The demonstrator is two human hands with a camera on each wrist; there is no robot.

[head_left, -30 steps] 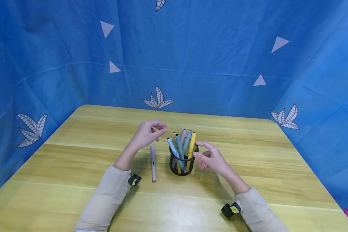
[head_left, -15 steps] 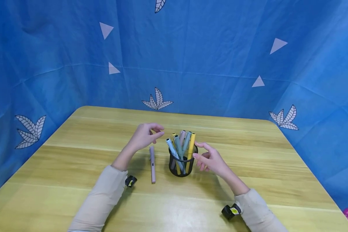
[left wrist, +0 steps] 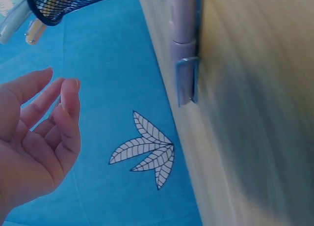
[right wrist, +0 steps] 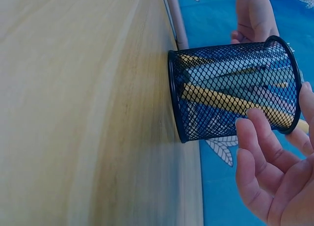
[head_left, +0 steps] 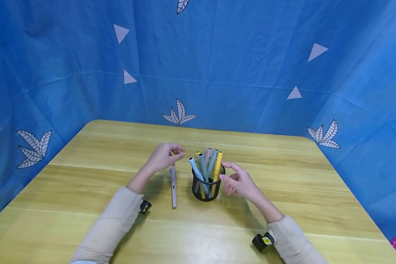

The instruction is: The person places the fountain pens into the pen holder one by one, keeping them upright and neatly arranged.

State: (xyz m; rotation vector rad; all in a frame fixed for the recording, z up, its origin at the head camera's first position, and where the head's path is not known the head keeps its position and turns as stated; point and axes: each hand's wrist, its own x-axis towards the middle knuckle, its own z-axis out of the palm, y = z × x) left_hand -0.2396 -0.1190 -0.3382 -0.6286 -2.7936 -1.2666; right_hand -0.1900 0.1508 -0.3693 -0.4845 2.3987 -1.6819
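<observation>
A black mesh pen holder (head_left: 207, 182) stands upright on the table, with several capped pens in light blue, green, lilac and yellow leaning inside it. To its left a lilac pen (head_left: 173, 189) lies lengthwise on the wood; its metal clip shows in the left wrist view. My left hand (head_left: 162, 157) hovers above this pen's far end, fingers loosely bent and nothing between them. At the holder's right side is my right hand (head_left: 241, 182), thumb and index fingertips spread at the rim near a yellow pen (head_left: 217, 169). Its other fingers (right wrist: 255, 174) bend loosely beside the mesh.
The wooden table (head_left: 85, 205) reaches back to a blue curtain (head_left: 237, 66) with leaf and triangle prints, which also hangs along both sides. A black wrist camera (head_left: 263, 241) sits at the right cuff, and another camera (head_left: 145, 206) at the left cuff.
My left hand has drifted a little left and toward me, away from the pen holder. The right hand stays at the rim, and the lilac pen lies as before.
</observation>
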